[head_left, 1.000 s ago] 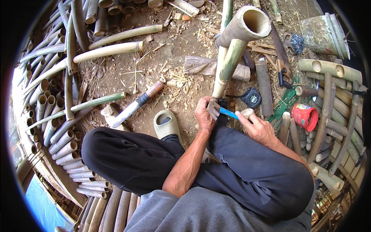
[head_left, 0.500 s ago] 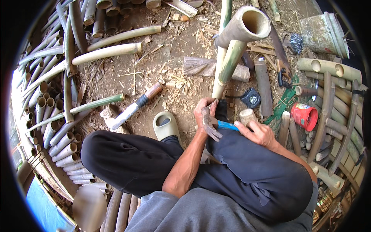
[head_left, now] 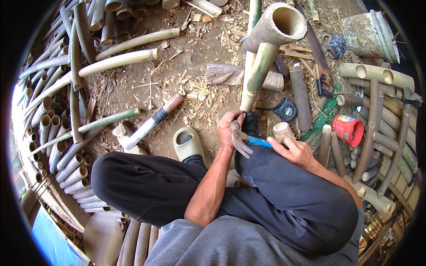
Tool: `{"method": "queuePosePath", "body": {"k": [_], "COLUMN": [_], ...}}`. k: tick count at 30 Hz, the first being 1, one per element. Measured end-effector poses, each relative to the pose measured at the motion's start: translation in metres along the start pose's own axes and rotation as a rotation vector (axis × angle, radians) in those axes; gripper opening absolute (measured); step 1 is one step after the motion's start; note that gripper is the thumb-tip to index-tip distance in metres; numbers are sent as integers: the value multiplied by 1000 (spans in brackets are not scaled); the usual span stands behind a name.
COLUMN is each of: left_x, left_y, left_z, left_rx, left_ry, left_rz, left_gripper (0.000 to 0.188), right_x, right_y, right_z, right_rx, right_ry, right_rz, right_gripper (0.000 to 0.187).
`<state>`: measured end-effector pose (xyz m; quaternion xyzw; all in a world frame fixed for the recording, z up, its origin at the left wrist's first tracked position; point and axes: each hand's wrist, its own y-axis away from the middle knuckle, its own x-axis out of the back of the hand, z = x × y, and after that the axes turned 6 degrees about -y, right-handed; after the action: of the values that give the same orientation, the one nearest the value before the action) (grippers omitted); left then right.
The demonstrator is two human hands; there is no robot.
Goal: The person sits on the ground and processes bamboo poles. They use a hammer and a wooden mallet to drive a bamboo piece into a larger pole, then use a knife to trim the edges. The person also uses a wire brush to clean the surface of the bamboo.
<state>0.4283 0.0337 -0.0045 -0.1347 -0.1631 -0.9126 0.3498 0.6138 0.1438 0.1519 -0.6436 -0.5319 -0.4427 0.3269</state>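
Observation:
My right hand (head_left: 293,152) is closed round the blue handle (head_left: 259,142) of a claw hammer (head_left: 240,139), its thumb lying along the grip. The metal head rests just above my raised knee and partly covers my left hand (head_left: 227,127). That left hand is closed at the lower end of a pale green bamboo pole (head_left: 255,84), though the hammer hides some of its fingers. Farther up, a wide hollow bamboo tube (head_left: 268,33) sits across the pole, its open end facing up and right.
A machete (head_left: 151,123) leans on a wood block at left. Right of the pole lie a tape measure (head_left: 285,110), a handsaw (head_left: 324,80), a red tub (head_left: 348,130) and a dirty bucket (head_left: 366,37). Bamboo pieces (head_left: 73,173) are stacked at left; wood chips litter the ground.
The whole view has shifted a little to the left. My hands, the hammer and the bamboo pole keep about the same places relative to each other.

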Motion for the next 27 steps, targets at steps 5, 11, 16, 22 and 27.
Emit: {"method": "queuePosePath", "body": {"k": [5,11,16,22,27], "left_x": [2,0,19,48,-14], "left_y": [-4,-2,-22,-105,-102], "left_z": [-3,-8,-3,63,72], "left_rx": [-64,-41,205,-39,71], "left_ry": [-57,-105,-90,71,421], "left_rz": [-39,24,-315,-388,-562], "left_gripper": [12,10,19,126,41], "right_x": [-9,-2,-9,-12,-66], "right_y": [-3,-10,11,62,105], "right_z": [6,-3,5,-3,-1], "right_rx": [-115,-81,-96,-428,-624], "right_ry": [31,-10,-65,-318,-434], "right_rz": [-12,-11,83,246,466], "right_gripper": [57,58,55,45,49]}}
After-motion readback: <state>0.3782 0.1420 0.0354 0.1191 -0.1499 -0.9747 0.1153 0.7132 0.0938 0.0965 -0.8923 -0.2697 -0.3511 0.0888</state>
